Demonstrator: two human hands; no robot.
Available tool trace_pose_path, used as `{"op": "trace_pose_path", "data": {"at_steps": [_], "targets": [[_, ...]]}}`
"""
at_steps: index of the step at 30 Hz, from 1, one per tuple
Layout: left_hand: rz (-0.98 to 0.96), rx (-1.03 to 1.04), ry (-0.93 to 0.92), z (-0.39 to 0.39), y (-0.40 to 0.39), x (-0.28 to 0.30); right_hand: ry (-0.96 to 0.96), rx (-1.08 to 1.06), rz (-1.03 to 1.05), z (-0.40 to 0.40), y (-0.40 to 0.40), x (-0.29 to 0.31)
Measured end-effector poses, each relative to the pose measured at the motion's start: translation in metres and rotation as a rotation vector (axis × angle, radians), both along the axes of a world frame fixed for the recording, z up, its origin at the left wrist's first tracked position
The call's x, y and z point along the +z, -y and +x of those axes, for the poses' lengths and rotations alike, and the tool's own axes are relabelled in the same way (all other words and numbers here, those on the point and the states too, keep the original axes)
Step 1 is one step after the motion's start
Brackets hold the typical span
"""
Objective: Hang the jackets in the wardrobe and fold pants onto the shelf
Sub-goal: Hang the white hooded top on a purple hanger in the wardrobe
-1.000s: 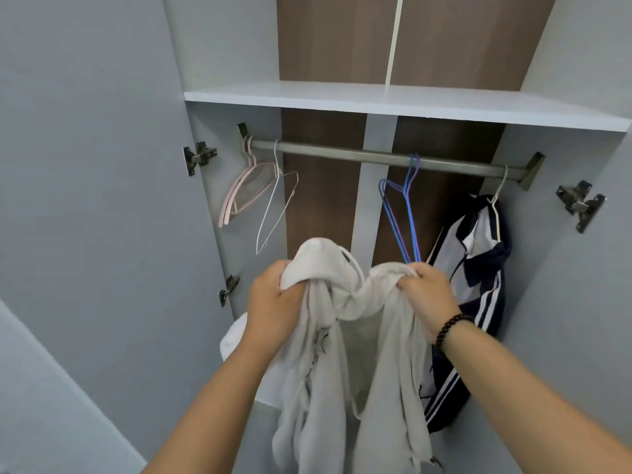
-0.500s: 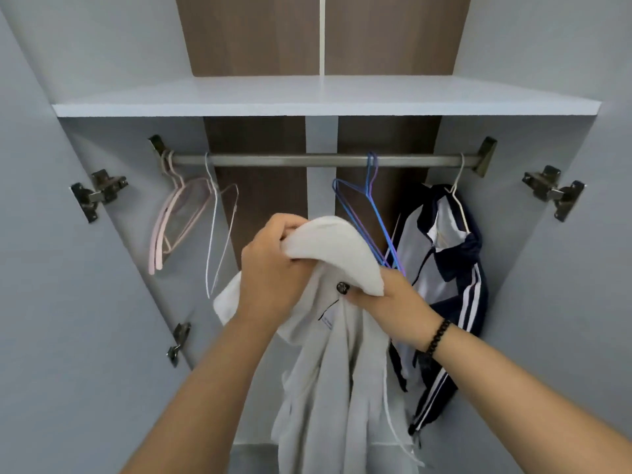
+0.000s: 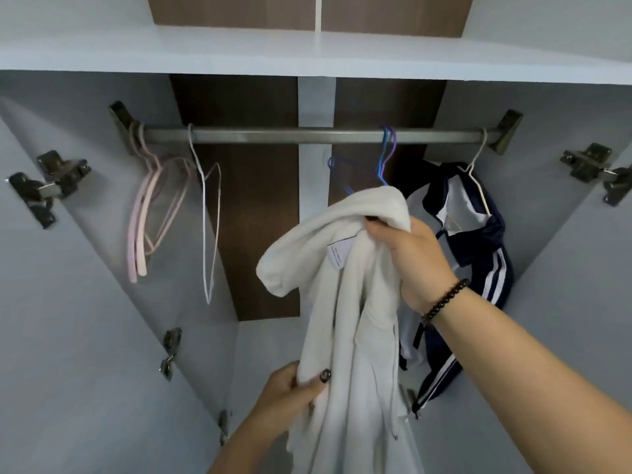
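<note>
White fleece hooded jacket [image 3: 345, 302] hangs bunched from the person's right grip [image 3: 415, 260], clamped on its collar, while the left grip [image 3: 290, 395], below, pinches a lower fold. Beyond the right grip, blue wire hangers [image 3: 385, 159] wait on the grey metal rail [image 3: 290, 135], so this jacket is judged not yet hung. Just right of that grip, a navy-and-white striped track jacket [image 3: 478, 254] already hangs in the grey wardrobe [image 3: 85, 336]. Pink hangers [image 3: 143, 227] and a white wire hanger [image 3: 208, 227] dangle bare. No pants show on the white shelf [image 3: 307, 53].
</note>
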State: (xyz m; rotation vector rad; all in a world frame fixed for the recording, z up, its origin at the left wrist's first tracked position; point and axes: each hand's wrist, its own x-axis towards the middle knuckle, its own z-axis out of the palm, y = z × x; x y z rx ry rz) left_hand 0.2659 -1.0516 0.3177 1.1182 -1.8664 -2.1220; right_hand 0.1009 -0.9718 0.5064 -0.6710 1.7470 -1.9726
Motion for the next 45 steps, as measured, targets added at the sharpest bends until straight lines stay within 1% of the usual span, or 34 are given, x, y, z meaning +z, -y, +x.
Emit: {"op": "trace_pose_path", "data": {"at_steps": [2, 7, 9, 11, 12, 14, 15, 17, 19, 20, 22, 23, 25, 26, 27, 29, 30, 31, 33, 35, 36, 38, 39, 41, 42, 45], "targets": [[-0.185, 0.01, 0.015, -0.003, 0.014, 0.005, 0.001, -0.085, 0.007, -0.007, 0.002, -0.004], [-0.473, 0.244, -0.114, -0.008, 0.051, 0.037, -0.075, -0.278, 0.125, -0.029, -0.011, -0.016], [-0.597, 0.293, -0.148, -0.007, 0.069, 0.061, -0.145, -0.346, 0.27, -0.039, -0.022, -0.029], [-0.641, 0.324, -0.144, -0.009, 0.084, 0.091, -0.18, -0.352, 0.437, -0.045, -0.032, -0.047], [-0.575, 0.332, -0.145, -0.011, 0.088, 0.106, -0.178, -0.337, 0.512, -0.046, -0.037, -0.058], [-0.265, 0.328, -0.195, -0.015, 0.09, 0.138, -0.161, -0.289, 0.649, -0.043, -0.043, -0.079], [-0.112, 0.31, -0.202, -0.016, 0.087, 0.153, -0.147, -0.247, 0.681, -0.041, -0.044, -0.088], [0.078, 0.255, -0.214, -0.018, 0.082, 0.174, -0.084, -0.134, 0.62, -0.033, -0.043, -0.104], [0.182, 0.192, -0.24, -0.02, 0.076, 0.186, -0.005, -0.068, 0.507, -0.026, -0.037, -0.112], [0.209, 0.161, -0.262, -0.022, 0.076, 0.188, 0.019, -0.063, 0.489, -0.027, -0.035, -0.115], [0.188, 0.125, -0.286, -0.027, 0.075, 0.188, 0.047, -0.05, 0.54, -0.034, -0.032, -0.121], [0.163, 0.124, -0.293, -0.029, 0.076, 0.187, 0.03, -0.02, 0.617, -0.039, -0.031, -0.124], [0.133, 0.139, -0.314, -0.036, 0.08, 0.183, -0.062, 0.016, 0.771, -0.052, -0.031, -0.125], [0.13, 0.156, -0.331, -0.039, 0.082, 0.181, -0.077, -0.025, 0.769, -0.059, -0.031, -0.123], [0.129, 0.174, -0.349, -0.041, 0.083, 0.18, -0.063, -0.082, 0.693, -0.068, -0.031, -0.118], [0.125, 0.2, -0.384, -0.049, 0.084, 0.178, 0.009, -0.261, 0.417, -0.093, -0.033, -0.107], [0.116, 0.205, -0.395, -0.053, 0.083, 0.177, -0.021, -0.347, 0.33, -0.108, -0.034, -0.098], [0.107, 0.214, -0.399, -0.058, 0.081, 0.176, -0.071, -0.397, 0.286, -0.123, -0.033, -0.089], [0.091, 0.245, -0.4, -0.067, 0.077, 0.175, -0.132, -0.421, 0.272, -0.147, -0.027, -0.068], [0.089, 0.287, -0.388, -0.078, 0.076, 0.176, -0.188, -0.381, 0.341, -0.168, -0.016, -0.056], [0.08, 0.311, -0.371, -0.083, 0.076, 0.178, -0.198, -0.331, 0.422, -0.175, -0.01, -0.054], [0.05, 0.358, -0.339, -0.091, 0.075, 0.181, -0.139, -0.19, 0.538, -0.186, 0.004, -0.055], [0.038, 0.377, -0.322, -0.095, 0.073, 0.183, -0.058, -0.109, 0.547, -0.191, 0.011, -0.059], [0.018, 0.4, -0.294, -0.1, 0.067, 0.183, 0.157, 0.014, 0.482, -0.194, 0.022, -0.067], [0.018, 0.415, -0.288, -0.101, 0.064, 0.181, 0.227, 0.051, 0.435, -0.193, 0.025, -0.07], [0.047, 0.482, -0.296, -0.1, 0.061, 0.175, 0.285, 0.108, 0.357, -0.191, 0.031, -0.077]]}}
